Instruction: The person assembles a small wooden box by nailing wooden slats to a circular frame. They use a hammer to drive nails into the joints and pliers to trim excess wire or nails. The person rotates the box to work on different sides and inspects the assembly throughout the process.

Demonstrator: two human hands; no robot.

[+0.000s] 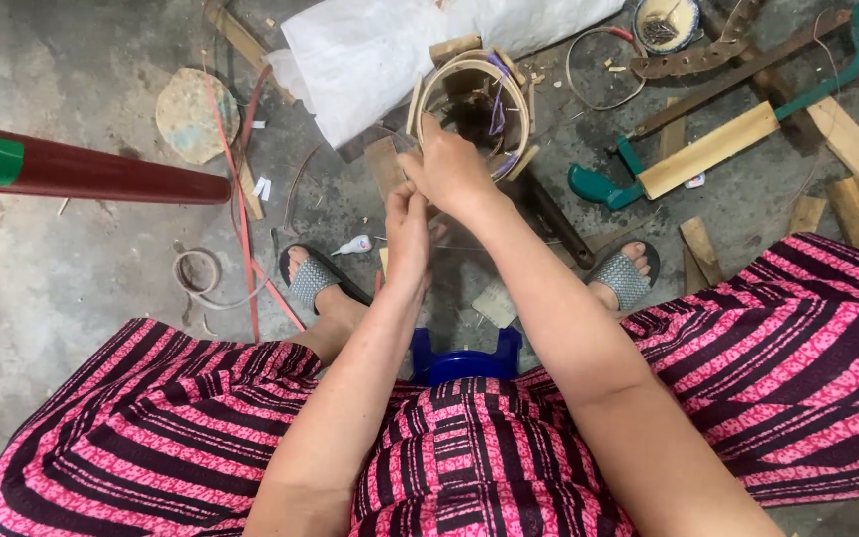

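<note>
My right hand (452,169) reaches forward and its fingers touch the near rim of a round hoop of bent bamboo strips (472,101) that stands on the concrete floor. A purple cord (496,107) hangs inside the hoop. My left hand (407,224) sits just below the right one with its fingers pinched together; whatever it grips is too thin to make out. Both forearms stretch out over my lap in a pink and dark striped skirt (449,438). A blue plastic stool (464,360) shows between my knees.
A dark red pole with a green band (91,171) juts in from the left. A white sack (390,45), a green-handled frame saw (718,144), wooden offcuts, a small bowl (666,22), wire loops and a small white bottle (355,245) lie around my sandalled feet.
</note>
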